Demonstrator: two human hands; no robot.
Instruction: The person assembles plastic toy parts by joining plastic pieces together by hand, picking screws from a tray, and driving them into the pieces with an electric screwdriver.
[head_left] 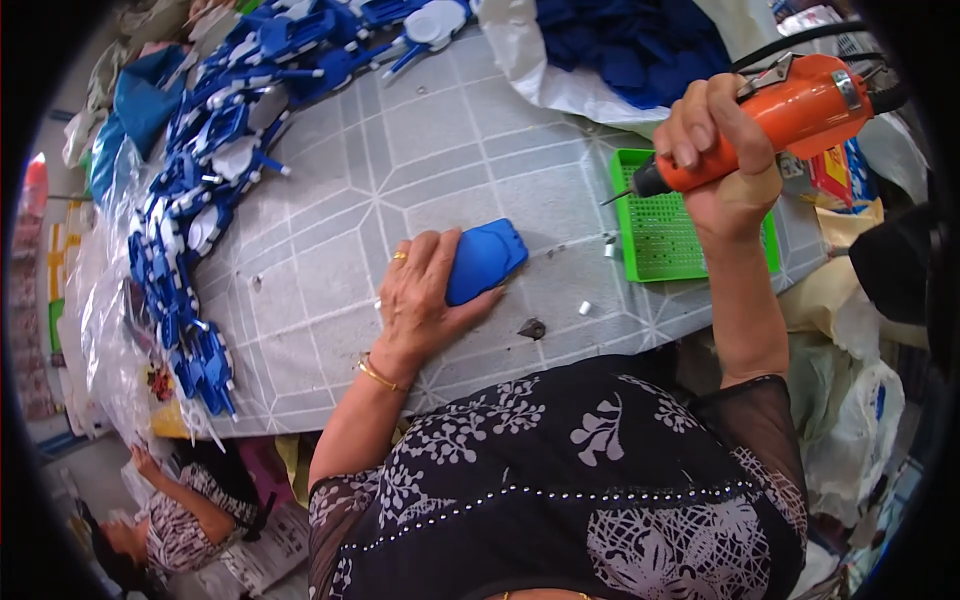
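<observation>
My left hand (pixel 418 290) rests on the table and is closed round the side of a flat blue plastic piece (pixel 487 260) with a notched far end. The fingers hide part of that piece. My right hand (pixel 722 145), raised at the right, grips an orange electric screwdriver (pixel 800 115) with a black nose. Its thin bit (pixel 617 197) points left and down, apart from the blue piece. Below the tool stands a shallow green perforated basket (pixel 650 245) with small bits in it. Small white cylinders (pixel 585 308) lie on the table beside the basket.
A patterned grey tablecloth (pixel 330 230) covers the table. Blue-and-white plastic parts (pixel 230 130) are heaped along its far left edge. A white sack (pixel 520 75) of dark blue pieces (pixel 640 50) sits at the back. A dark chip (pixel 533 328) lies near me. Another person (pixel 190 515) is at lower left.
</observation>
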